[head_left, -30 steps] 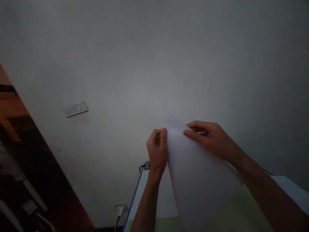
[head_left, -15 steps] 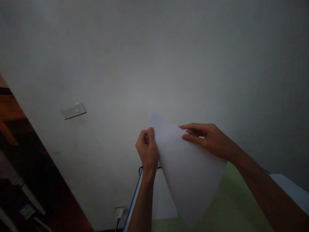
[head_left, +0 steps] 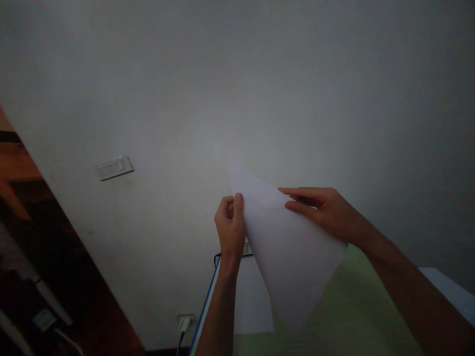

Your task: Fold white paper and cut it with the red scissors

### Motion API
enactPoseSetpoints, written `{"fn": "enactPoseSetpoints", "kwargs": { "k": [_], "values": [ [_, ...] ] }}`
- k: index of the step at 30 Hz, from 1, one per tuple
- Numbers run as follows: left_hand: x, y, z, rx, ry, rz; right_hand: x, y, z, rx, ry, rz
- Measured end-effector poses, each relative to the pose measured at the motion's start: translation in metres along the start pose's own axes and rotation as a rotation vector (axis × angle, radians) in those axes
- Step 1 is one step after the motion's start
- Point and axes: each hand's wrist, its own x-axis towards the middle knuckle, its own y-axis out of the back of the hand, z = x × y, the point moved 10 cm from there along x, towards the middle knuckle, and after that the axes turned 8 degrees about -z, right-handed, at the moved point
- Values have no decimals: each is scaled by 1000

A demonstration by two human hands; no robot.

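Observation:
I hold up a blank white sheet of paper, tilted so that one corner points up and another points down. My left hand is closed on its left edge, with the thumb on the near face and the fingers curled behind. On the upper right edge, my right hand pinches the sheet, its thumb in front and its fingers stretched along the edge. Beneath it, another white sheet lies on a pale green tabletop.
A plain wall stands close in front, bearing a switch plate. Low on the wall, a plug sits in a socket. More white paper lies at the right. Dark shelving with wooden parts fills the left side.
Both hands have shifted slightly to the right and up with the sheet. My right hand's thumb and fingers have moved closer in on the sheet's upper edge.

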Motion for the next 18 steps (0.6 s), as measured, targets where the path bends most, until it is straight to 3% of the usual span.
{"fn": "enactPoseSetpoints", "kwargs": {
  "k": [5, 18],
  "values": [
    [1, -11, -13, -56, 49, -104, 1, 7, 7, 25, -7, 56],
    [2, -8, -16, -83, 50, -95, 2, 14, 4, -76, 21, 88]
  ]
}}
